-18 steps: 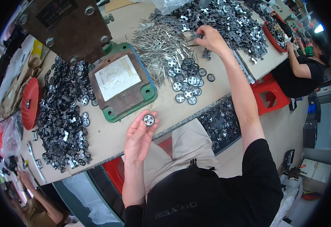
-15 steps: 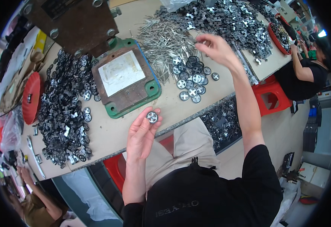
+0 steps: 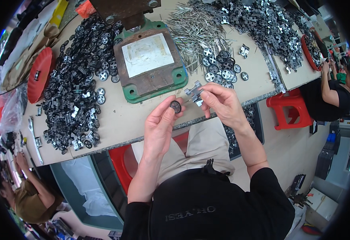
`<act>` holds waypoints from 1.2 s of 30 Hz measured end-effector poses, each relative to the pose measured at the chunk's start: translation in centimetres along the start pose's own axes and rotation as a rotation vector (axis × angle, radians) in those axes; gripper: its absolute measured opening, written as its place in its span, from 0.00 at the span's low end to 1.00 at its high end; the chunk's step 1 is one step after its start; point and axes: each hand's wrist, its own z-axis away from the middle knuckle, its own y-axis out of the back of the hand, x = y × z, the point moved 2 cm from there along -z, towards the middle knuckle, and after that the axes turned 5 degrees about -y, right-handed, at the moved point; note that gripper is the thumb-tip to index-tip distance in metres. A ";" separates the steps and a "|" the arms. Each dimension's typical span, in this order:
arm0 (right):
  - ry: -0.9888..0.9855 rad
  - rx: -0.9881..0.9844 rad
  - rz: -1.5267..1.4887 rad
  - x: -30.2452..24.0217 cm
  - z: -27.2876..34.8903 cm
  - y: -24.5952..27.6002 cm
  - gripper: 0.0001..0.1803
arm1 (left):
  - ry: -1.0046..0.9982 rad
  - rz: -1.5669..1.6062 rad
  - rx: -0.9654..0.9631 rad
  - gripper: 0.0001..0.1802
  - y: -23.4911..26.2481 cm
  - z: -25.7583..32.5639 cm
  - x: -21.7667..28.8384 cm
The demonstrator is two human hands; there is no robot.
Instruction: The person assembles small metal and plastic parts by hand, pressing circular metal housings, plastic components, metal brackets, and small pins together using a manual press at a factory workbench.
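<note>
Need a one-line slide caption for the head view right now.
Left hand holds a small black wheel; right hand holds a metal bracket beside it, near the green-based press plate.

Bright, even light falls over the worktop; shadows are soft and short; small glints show on the metal parts; the centre is sharp; fisheye bending curves straight edges; a black rim frames everything.

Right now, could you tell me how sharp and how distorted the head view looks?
Head view: strong fisheye, the table edge bows and a black rim rings the picture; the left hand, right hand and small wheel are sharp under even light.
</note>
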 end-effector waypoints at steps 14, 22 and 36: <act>0.101 0.075 0.162 -0.4 0.1 0.1 0.11 | -0.087 -0.151 0.066 0.18 -0.2 0.2 -0.2; 0.129 0.070 0.270 -0.8 0.2 -0.3 0.10 | -0.140 -0.202 0.097 0.18 -0.2 0.5 -0.1; 0.188 0.087 0.331 0.4 0.5 -0.5 0.07 | -0.183 -0.257 0.116 0.18 -0.4 1.1 -0.3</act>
